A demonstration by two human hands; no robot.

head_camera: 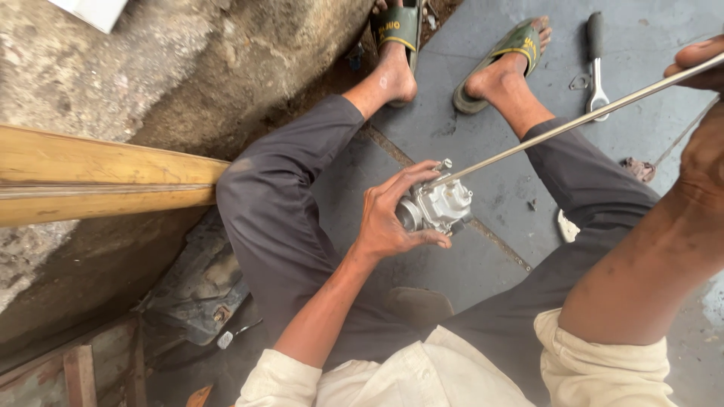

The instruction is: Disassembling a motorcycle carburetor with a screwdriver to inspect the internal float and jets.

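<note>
My left hand grips a small silver metal carburettor above my lap, fingers wrapped round its left side. A long thin metal rod runs from the top of that part up to the right edge. My right hand holds the rod's far end, only partly in view. I sit low with knees apart in dark grey trousers, feet in green sandals on the floor.
A ratchet wrench lies on the grey floor tiles beyond my right foot, with a small white scrap by my right knee. A wooden plank juts from the rough concrete wall at left. Dark junk sits below it.
</note>
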